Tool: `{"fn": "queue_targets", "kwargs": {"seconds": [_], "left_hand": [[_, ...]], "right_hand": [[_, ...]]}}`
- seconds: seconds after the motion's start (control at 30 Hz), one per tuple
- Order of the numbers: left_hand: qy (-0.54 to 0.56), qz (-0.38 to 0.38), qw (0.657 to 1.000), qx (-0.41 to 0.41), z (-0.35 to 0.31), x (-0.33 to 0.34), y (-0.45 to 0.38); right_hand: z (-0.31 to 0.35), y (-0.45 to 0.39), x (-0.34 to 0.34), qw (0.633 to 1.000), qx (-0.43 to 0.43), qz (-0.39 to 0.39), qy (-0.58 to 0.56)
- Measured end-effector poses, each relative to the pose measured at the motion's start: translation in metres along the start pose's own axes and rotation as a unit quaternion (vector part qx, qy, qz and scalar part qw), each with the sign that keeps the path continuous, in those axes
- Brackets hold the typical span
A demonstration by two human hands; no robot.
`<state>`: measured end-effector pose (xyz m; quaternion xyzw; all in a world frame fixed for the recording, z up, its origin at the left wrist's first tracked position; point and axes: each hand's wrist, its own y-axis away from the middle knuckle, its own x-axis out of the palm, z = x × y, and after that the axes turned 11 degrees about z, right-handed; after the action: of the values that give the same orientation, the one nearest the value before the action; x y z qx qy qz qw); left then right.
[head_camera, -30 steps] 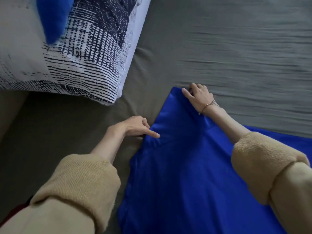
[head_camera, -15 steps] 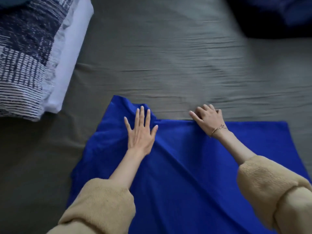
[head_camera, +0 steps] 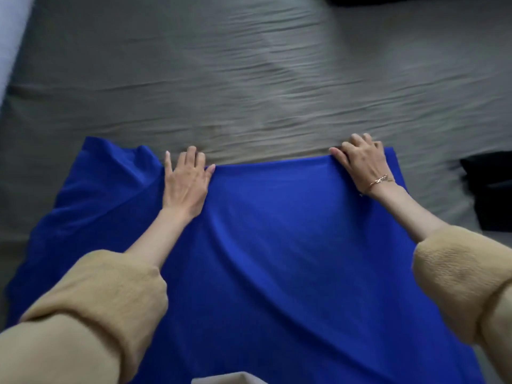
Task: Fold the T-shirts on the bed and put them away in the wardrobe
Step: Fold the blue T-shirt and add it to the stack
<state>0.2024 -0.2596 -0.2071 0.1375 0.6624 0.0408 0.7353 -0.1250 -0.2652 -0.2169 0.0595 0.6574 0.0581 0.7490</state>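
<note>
Hands have spread since half a second ago. Your left hand now lies flat at the blue T-shirt's far edge; your right hand has slid outward, fingers curled over that edge on the bed.

A blue T-shirt lies spread on the bed, whose grey sheet is wrinkled beyond the fingers. The left hand rests flat on the shirt at its far edge, fingers curling over that edge, while the right hand grips the same edge with bent fingers, a thin bracelet at its wrist. Dark cloth lies well to the right of the right fingers.
</note>
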Motion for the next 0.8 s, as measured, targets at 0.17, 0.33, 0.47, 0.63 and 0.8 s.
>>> {"fn": "queue_targets", "kwargs": {"seconds": [0.17, 0.33, 0.47, 0.63, 0.8], "left_hand": [[0.115, -0.028, 0.993, -0.028, -0.013, 0.013, 0.020], [0.136, -0.014, 0.991, 0.017, -0.044, 0.030, 0.070], [0.130, 0.022, 0.990, 0.049, -0.068, 0.025, 0.074], [0.145, 0.073, 0.985, 0.054, -0.095, 0.012, 0.052], [0.141, 0.062, 0.988, 0.031, -0.106, 0.016, 0.047]], "right_hand": [[-0.003, 0.019, 0.001, 0.999, 0.035, -0.029, 0.002], [-0.024, 0.044, 0.005, 0.990, 0.126, -0.034, -0.062], [-0.033, 0.044, -0.008, 0.954, 0.275, -0.049, -0.109], [-0.035, 0.031, -0.003, 0.967, 0.233, -0.023, -0.099], [-0.048, 0.021, -0.003, 0.973, 0.200, -0.034, -0.110]]}}
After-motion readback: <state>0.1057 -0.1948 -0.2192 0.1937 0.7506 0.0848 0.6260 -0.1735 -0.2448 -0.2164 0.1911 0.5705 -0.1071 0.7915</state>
